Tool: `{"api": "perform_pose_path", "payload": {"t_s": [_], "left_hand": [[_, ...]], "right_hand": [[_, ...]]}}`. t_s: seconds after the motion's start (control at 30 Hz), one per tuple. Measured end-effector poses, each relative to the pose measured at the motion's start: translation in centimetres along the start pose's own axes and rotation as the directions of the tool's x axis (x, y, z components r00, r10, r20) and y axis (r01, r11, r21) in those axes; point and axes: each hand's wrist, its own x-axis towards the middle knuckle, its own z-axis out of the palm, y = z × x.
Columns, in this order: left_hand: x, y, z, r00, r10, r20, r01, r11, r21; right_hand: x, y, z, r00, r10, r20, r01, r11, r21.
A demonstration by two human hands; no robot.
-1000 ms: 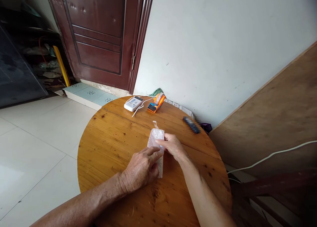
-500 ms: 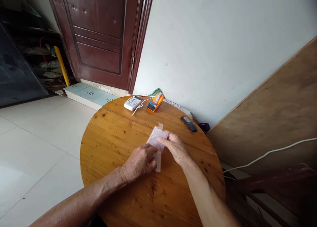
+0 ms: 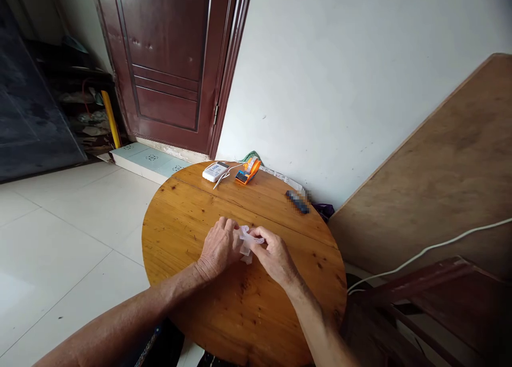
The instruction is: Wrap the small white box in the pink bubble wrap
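Between my two hands, over the middle of the round wooden table, is a small piece of bubble wrap, whitish and see-through, partly folded. My left hand grips its left edge, with the fingertips curled and mostly hidden behind the knuckles. My right hand pinches its right side between thumb and fingers. A clear strip hangs from its lower end near the tabletop. Whether anything lies inside the wrap, I cannot tell.
At the table's far edge lie a white box-shaped device with a white cable and an orange tape dispenser. A dark, pixelated object lies at the right. Behind stand a white wall and a brown door.
The bubble wrap, flat and lengthwise before, is now tilted and folded between my hands. My left hand has moved up beside its left edge. The view has shifted slightly.
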Motion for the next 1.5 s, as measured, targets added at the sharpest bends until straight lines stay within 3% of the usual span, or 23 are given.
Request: {"api": "perform_pose_path", "payload": {"t_s": [0.17, 0.33, 0.43, 0.57, 0.7, 0.87, 0.97, 1.17, 1.33, 1.43, 1.5], "left_hand": [[0.1, -0.7, 0.7, 0.991, 0.134, -0.031, -0.137, 0.984, -0.116], [0.2, -2.0, 0.3, 0.974, 0.223, 0.044, -0.205, 0.944, -0.259], [-0.2, -3.1, -1.1, 0.933, 0.358, 0.039, -0.323, 0.88, -0.348], [-0.2, -3.9, -2.6, 0.879, 0.463, 0.113, -0.425, 0.869, -0.252], [0.6, -4.1, -2.4, 0.827, 0.54, 0.157, -0.519, 0.84, -0.157], [1.3, -4.2, -1.5, 0.771, 0.615, 0.164, -0.56, 0.778, -0.283], [1.2, -4.1, -1.7, 0.799, 0.581, 0.155, -0.517, 0.795, -0.317], [0.8, -4.0, -2.1, 0.809, 0.552, 0.203, -0.494, 0.825, -0.275], [0.7, -4.2, -1.5, 0.816, 0.563, 0.131, -0.471, 0.779, -0.413], [0.8, -4.1, -1.4, 0.847, 0.522, 0.101, -0.403, 0.755, -0.517], [1.0, -3.9, -1.5, 0.891, 0.428, 0.148, -0.278, 0.774, -0.569]], "right_hand": [[-1.9, 0.6, 1.1, 0.986, -0.15, -0.079, 0.151, 0.989, 0.001], [-3.0, 1.4, 1.5, 0.962, -0.252, -0.108, 0.247, 0.967, -0.063], [-3.6, 2.3, 1.6, 0.944, -0.317, -0.086, 0.309, 0.946, -0.102], [-4.0, 3.4, 1.9, 0.907, -0.416, -0.069, 0.4, 0.9, -0.172], [-3.9, 3.9, 2.2, 0.881, -0.468, -0.077, 0.439, 0.866, -0.239], [-3.8, 4.1, 2.3, 0.874, -0.478, -0.09, 0.437, 0.853, -0.284], [-3.8, 4.1, 2.1, 0.877, -0.474, -0.082, 0.439, 0.858, -0.269], [-4.0, 4.5, 1.9, 0.886, -0.464, -0.002, 0.446, 0.853, -0.271], [-3.8, 4.6, 2.1, 0.879, -0.476, -0.02, 0.454, 0.851, -0.263], [-3.6, 4.0, 1.6, 0.912, -0.407, -0.052, 0.392, 0.902, -0.181], [-3.3, 3.5, 0.8, 0.96, -0.279, -0.032, 0.276, 0.958, -0.073]]}}
